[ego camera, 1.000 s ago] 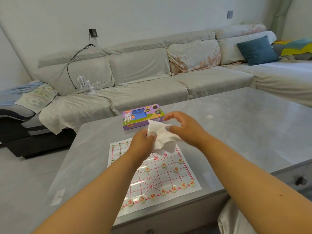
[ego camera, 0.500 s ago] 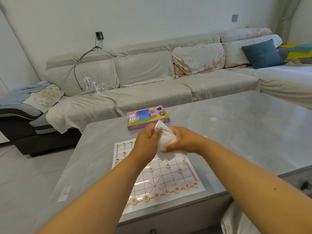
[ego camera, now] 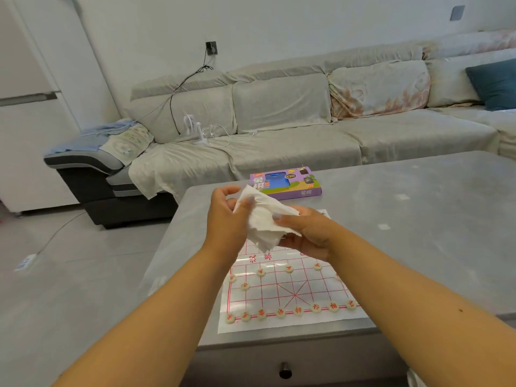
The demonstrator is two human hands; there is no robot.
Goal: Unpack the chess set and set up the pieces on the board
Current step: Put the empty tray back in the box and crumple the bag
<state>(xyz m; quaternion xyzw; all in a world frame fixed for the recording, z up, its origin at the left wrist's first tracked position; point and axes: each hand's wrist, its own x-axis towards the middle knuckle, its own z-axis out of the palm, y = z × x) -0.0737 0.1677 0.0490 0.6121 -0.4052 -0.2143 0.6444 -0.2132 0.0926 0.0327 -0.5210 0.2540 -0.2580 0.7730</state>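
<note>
A white paper chess board (ego camera: 290, 291) with a red grid lies on the grey table (ego camera: 418, 219). Several round cream pieces (ego camera: 280, 312) with red characters stand on its near rows. The far half of the board is hidden behind my hands. Above it, my left hand (ego camera: 227, 219) and my right hand (ego camera: 304, 233) both grip a crumpled white tissue (ego camera: 265, 219). The purple chess set box (ego camera: 286, 182) lies on the table beyond my hands.
A long grey sofa (ego camera: 279, 129) runs behind the table, with a small white fan (ego camera: 194, 129) and a cable on it. A teal cushion (ego camera: 494, 82) is at the far right. A drawer knob (ego camera: 284, 370) shows under the table's near edge.
My hands have come closer together and bunched the tissue between them. The view has turned left, so the board and box sit further right.
</note>
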